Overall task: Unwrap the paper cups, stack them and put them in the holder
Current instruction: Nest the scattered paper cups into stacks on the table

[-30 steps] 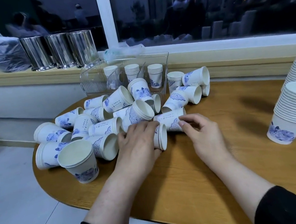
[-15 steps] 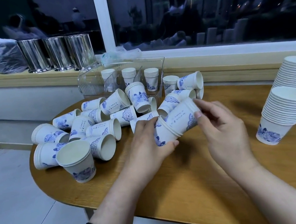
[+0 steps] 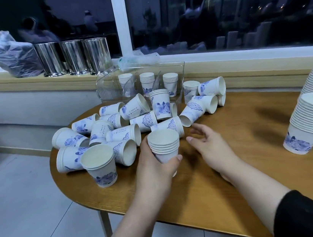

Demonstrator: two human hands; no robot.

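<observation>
Paper cups (image 3: 125, 126) lie heaped mid-table, holder (image 3: 107, 85) far behind | your left hand (image 3: 156, 170) grips a short upright stack (image 3: 164, 147); right hand (image 3: 211, 147) hovers open just right | light, crushable: hold walls gently below rims.

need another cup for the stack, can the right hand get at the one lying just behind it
Probably yes: the right hand is open and empty, and the lying cup sits just beyond its fingertips with bare table between.
</observation>
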